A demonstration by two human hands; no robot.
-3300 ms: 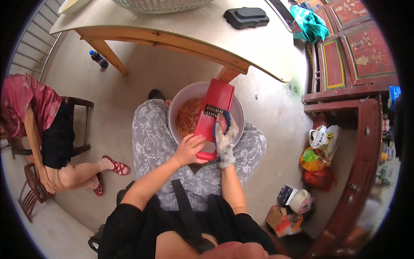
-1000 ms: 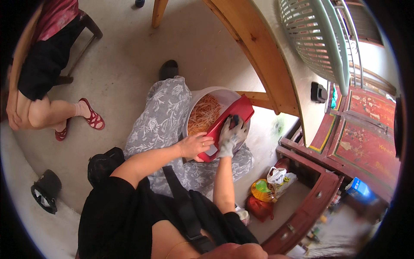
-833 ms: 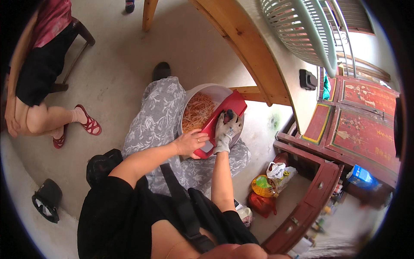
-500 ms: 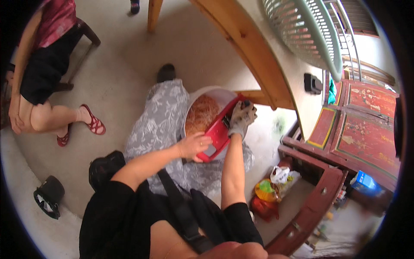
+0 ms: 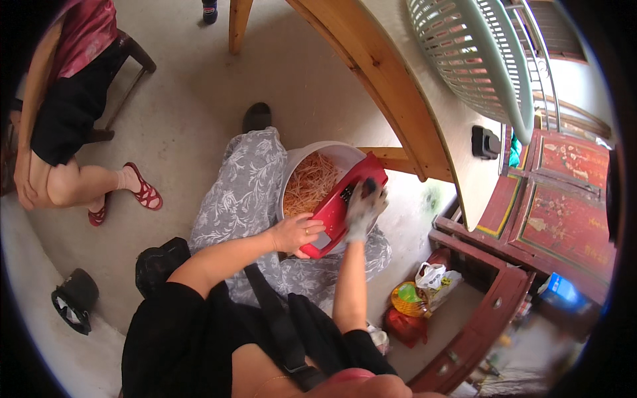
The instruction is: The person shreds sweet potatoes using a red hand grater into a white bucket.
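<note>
A red grater [image 5: 330,213] leans slantwise across the mouth of a white bucket [image 5: 355,154]. My left hand [image 5: 298,233], with a ring on it, grips the grater's near end. On the grater's face, near its dark toothed part, my right hand [image 5: 363,211] wears a pale, stained glove. Its fingers are curled round a small dark thing, blurred by motion, whose kind I cannot make out. Thin orange shreds [image 5: 312,179] fill much of the bucket. A grey cloth with white leaf patterns [image 5: 235,179] drapes over my lap beside the bucket.
A wooden table [image 5: 391,99] with a green basket [image 5: 464,53] stands at the right. Red cabinets [image 5: 557,199] and an open wooden frame with bags [image 5: 431,275] lie right. A seated person [image 5: 70,126] sits far left; a black bucket [image 5: 76,298] stands near left.
My gloved right hand has slid down along the grater, toward me. The left hand stays on the grater's near end, and the view has shifted slightly.
</note>
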